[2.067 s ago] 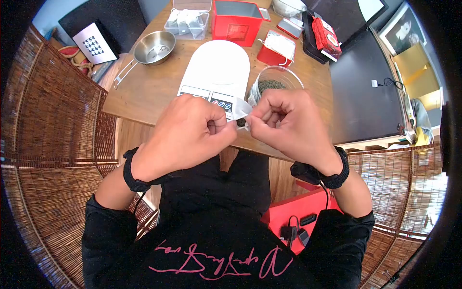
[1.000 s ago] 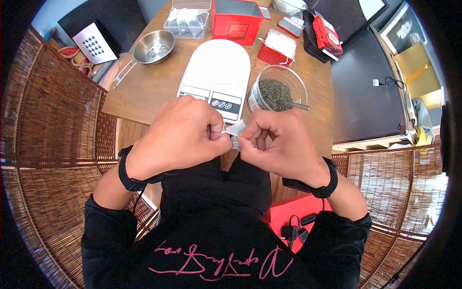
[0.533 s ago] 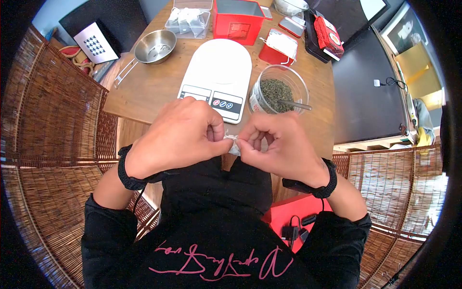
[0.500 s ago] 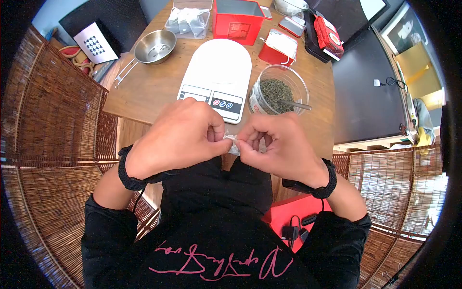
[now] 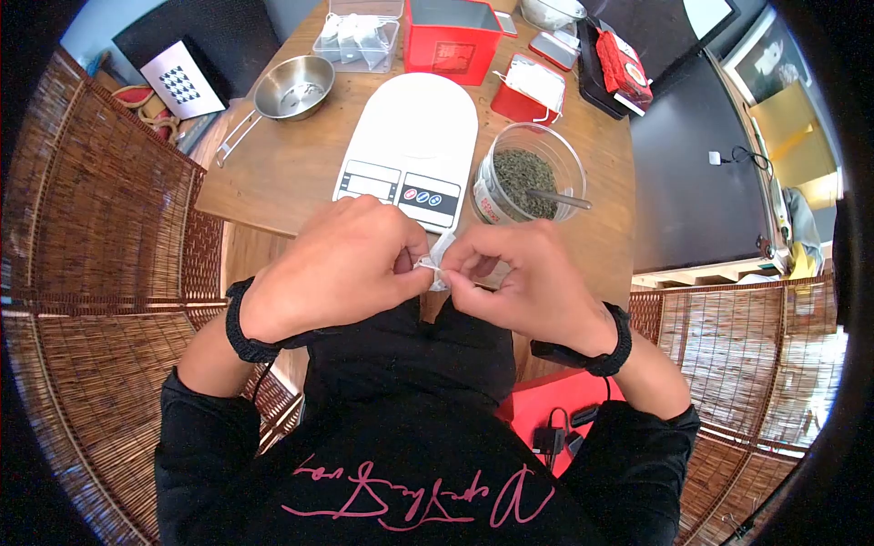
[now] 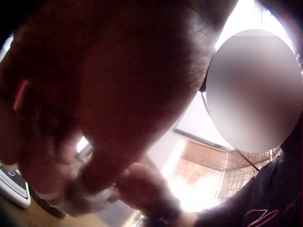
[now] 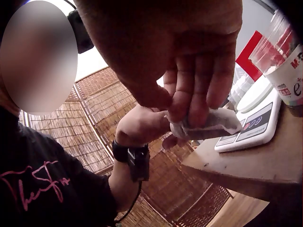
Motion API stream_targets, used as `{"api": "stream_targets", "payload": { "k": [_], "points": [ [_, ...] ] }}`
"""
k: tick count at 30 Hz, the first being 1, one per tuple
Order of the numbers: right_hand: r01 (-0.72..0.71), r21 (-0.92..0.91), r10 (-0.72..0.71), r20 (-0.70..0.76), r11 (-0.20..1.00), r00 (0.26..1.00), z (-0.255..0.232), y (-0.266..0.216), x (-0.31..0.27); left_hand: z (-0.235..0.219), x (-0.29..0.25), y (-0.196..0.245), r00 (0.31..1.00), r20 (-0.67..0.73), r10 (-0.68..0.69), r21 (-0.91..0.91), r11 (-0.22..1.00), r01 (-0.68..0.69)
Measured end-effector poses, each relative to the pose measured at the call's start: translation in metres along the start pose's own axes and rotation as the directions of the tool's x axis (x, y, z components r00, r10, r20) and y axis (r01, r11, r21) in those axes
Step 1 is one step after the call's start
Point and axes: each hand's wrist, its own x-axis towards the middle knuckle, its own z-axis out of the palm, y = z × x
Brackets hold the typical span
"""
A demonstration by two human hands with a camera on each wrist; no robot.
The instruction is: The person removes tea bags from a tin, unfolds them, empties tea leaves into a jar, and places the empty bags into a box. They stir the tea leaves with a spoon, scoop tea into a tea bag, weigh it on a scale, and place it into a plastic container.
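Observation:
A small white tea bag point(image 5: 442, 247) is between my hands, just off the table's near edge. My left hand point(image 5: 337, 259) pinches one side of it between thumb and curled forefinger. At its top, my right hand point(image 5: 528, 282) pinches a thin white string at the mouth with thumb and forefinger. Seen from the right wrist, the filled pouch of the tea bag point(image 7: 210, 126) looks greyish and plump below the right fingers. A white kitchen scale point(image 5: 410, 118) lies just beyond the hands. Beside it stands a clear tub point(image 5: 487, 196) of dark loose tea leaves point(image 5: 521, 175) with a metal spoon point(image 5: 564, 198).
A steel pan point(image 5: 293, 88) stands at the left. Along the back are a clear box point(image 5: 357, 56) of white tea bags, a tall red tin point(image 5: 451, 53) and a smaller red tin point(image 5: 519, 107) holding flat white bags. A black tray point(image 5: 601, 86) carries a red packet.
Both hands have come down toward my lap from over the scale's front edge, uncovering the tub. The bag's mouth, open earlier with dark tea showing, is now gathered, with string between the fingers.

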Motion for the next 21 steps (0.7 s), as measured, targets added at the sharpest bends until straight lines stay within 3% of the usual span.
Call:
{"api": "stream_targets", "payload": {
  "k": [7, 9, 13, 15, 16, 18, 19, 21],
  "points": [
    [-0.078, 0.057, 0.08, -0.031, 0.995, 0.996, 0.009, 0.006, -0.008, -0.003, -0.003, -0.005, 0.999, 0.034, -0.014, 0.015, 1.0, 0.014],
    [-0.338, 0.268, 0.345, 0.022, 0.902, 0.938, 0.01, 0.009, -0.014, -0.003, -0.005, -0.008, 1.0, -0.003, -0.011, -0.012, 1.0, 0.011],
    [-0.362, 0.44, 0.423, -0.045, 0.822, 0.905, 0.02, 0.036, -0.027, -0.016, -0.007, -0.002, 0.996, 0.034, -0.079, -0.05, 0.995, 0.081],
    [-0.478, 0.481, 0.535, 0.022, 0.735, 0.845, 0.019, 0.039, -0.032, -0.022, -0.006, 0.001, 0.995, 0.074, -0.072, -0.039, 0.996, 0.075],
    [-0.477, 0.483, 0.537, 0.018, 0.734, 0.844, 0.019, 0.04, -0.033, -0.02, -0.006, -0.001, 0.995, 0.077, -0.069, -0.039, 0.997, 0.072],
    [-0.438, 0.649, 0.483, 0.123, 0.622, 0.867, 0.02, 0.043, -0.037, -0.011, -0.005, -0.009, 0.995, -0.021, 0.1, -0.054, 0.993, -0.101],
    [-0.439, 0.651, 0.486, 0.121, 0.619, 0.866, 0.021, 0.046, -0.039, -0.009, -0.005, -0.009, 0.995, -0.017, 0.101, -0.056, 0.993, -0.102],
    [-0.484, 0.761, 0.461, 0.275, 0.433, 0.844, 0.021, 0.05, -0.043, -0.007, -0.003, -0.009, 0.989, -0.034, 0.147, -0.082, 0.985, -0.149]
  ]
}}
